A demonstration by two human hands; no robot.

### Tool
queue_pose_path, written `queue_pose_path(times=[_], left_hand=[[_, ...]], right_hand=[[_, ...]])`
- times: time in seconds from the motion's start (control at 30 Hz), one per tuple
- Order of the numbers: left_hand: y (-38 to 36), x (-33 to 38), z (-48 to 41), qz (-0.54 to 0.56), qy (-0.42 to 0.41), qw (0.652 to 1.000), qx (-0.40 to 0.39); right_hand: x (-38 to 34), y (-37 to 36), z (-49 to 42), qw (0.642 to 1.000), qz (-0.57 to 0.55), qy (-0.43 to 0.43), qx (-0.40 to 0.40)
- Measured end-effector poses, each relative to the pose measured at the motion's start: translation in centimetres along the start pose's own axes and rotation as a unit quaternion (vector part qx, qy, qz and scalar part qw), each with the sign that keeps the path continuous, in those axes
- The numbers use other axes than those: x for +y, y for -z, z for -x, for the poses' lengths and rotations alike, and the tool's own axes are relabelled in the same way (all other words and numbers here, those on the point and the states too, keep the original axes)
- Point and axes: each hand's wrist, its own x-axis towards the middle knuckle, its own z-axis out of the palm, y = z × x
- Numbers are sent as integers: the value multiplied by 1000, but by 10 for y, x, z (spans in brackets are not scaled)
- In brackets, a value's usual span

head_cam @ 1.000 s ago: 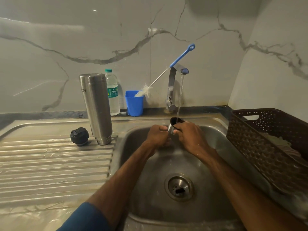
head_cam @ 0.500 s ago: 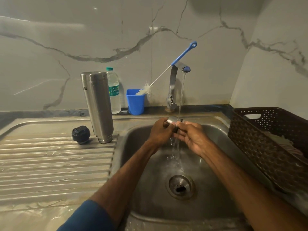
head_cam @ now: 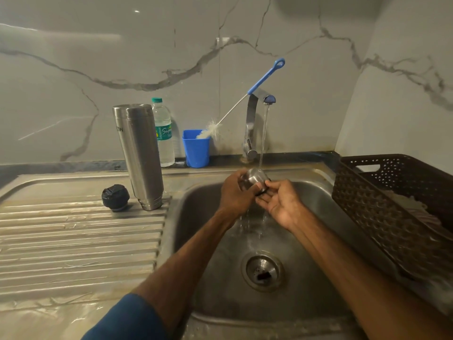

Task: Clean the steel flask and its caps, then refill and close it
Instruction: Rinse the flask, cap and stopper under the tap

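Observation:
Over the sink [head_cam: 318, 204], my left hand [head_cam: 235, 192] grips a small steel cup cap [head_cam: 255, 179] under the running tap [head_cam: 255, 119], its closed base turned up into the stream. My right hand [head_cam: 282, 202] lies palm up beneath it, thumb and fingertips on the cap's black rim. The steel flask [head_cam: 139, 155] stands upside down on the ribbed drainboard [head_cam: 73, 236] at the left. A black inner stopper [head_cam: 115, 197] sits beside it.
A clear plastic water bottle [head_cam: 163, 133] stands behind the flask. A blue cup [head_cam: 196, 148] holds a long bottle brush [head_cam: 245, 96] that leans against the tap. A dark brown perforated basket [head_cam: 392, 204] fills the right side. The drain [head_cam: 262, 269] lies below my hands.
The cap was mouth-up under the stream; it has been turned over so water runs off its base. My right hand has opened underneath it.

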Motion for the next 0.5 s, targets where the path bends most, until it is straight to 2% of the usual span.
queue_pose_path(times=[0.2,0.33,0.43,0.5], left_hand=[[2,-1,-4,-69,-8,997,14],[1,0,-2,-109,-61,991,44],[3,3,0,-119,-109,985,62],[5,5,0,-118,-126,984,36]], right_hand=[[4,-1,1,982,169,72,39],[10,-7,1,980,186,54,-34],[13,-7,-1,982,172,62,-41],[10,-5,-2,987,144,58,-49]])
